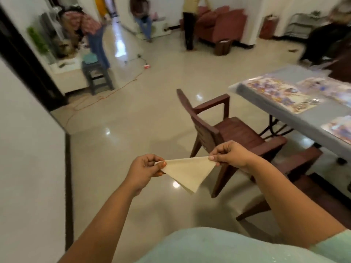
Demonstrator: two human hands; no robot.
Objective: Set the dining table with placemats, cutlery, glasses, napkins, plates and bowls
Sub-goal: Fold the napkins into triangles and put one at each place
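A cream napkin (pixel 188 171) folded into a triangle hangs in the air in front of me, point down. My left hand (pixel 145 169) pinches its left corner and my right hand (pixel 229 153) pinches its right corner, stretching the top edge between them. To the right stands the grey dining table (pixel 322 114) with patterned placemats (pixel 281 93) laid along it. I see no plates, glasses or cutlery on the part of the table in view.
A dark red chair (pixel 228 133) stands between me and the table, and a second one (pixel 303 177) lies closer at right. Several people stand at the far end of the room. A grey stool (pixel 96 73) and an orange cable (pixel 106 95) are on the floor at left.
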